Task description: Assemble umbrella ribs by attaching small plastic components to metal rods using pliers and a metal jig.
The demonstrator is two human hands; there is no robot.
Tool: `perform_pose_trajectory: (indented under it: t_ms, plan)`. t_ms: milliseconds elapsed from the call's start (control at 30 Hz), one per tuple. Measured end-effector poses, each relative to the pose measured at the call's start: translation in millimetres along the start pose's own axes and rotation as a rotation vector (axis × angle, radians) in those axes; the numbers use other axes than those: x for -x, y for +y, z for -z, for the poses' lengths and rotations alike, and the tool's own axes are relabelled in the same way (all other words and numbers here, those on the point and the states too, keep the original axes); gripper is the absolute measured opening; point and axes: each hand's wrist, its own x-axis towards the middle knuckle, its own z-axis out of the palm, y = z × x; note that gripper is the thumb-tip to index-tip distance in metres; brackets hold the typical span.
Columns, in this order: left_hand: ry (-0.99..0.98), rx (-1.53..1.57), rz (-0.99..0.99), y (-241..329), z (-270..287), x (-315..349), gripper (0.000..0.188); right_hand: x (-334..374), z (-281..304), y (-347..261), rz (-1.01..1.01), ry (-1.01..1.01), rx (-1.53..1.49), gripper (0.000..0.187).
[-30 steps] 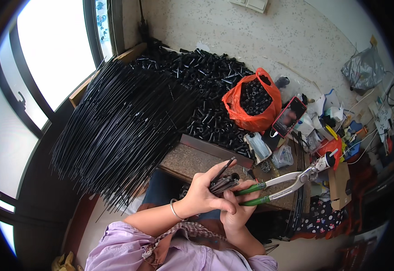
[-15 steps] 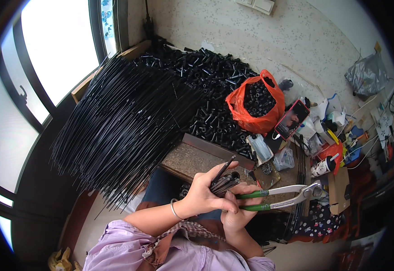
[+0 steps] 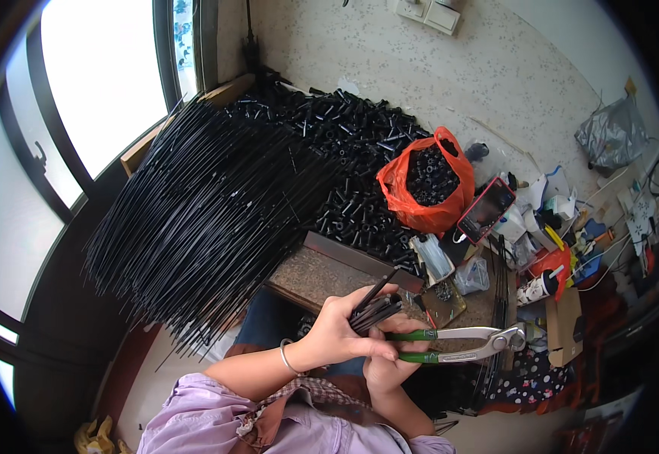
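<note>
My left hand is closed around a small bundle of short black rods, with one rod sticking up past the others. Against it, my right hand grips a pair of pincers by their green handles. The metal jaws point to the right, and the two handles stand a little apart. Both hands meet in front of my body, over the near edge of the worktable. Between the jaws I can make out nothing.
Long thin black rods lie heaped at the left, beside black tubular pieces. An orange bag holds more small black parts. Right of it are a phone, a patterned cup and a cardboard box.
The pincers and my right hand have shifted a little left and down, closer to my body. My left hand keeps its hold on the rods and has hardly moved.
</note>
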Motion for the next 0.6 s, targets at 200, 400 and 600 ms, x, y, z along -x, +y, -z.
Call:
perform_pose_trajectory:
  t_ms: [200,400,600]
  plan:
    - [-0.009,0.008,0.003,3.1,1.2,-1.3,0.087,-1.9,-3.2,-3.8,-0.069,0.013,-0.106,0.031]
    - [0.014,-0.021,-0.024,-0.4,1.4,-2.2,0.086,-3.3,0.1,-0.2,-0.055,0.001,-0.145,0.033]
    - [0.0,-0.011,0.011,1.1,1.2,-2.2,0.086,-3.9,3.7,1.2,-0.045,-0.025,-0.162,0.035]
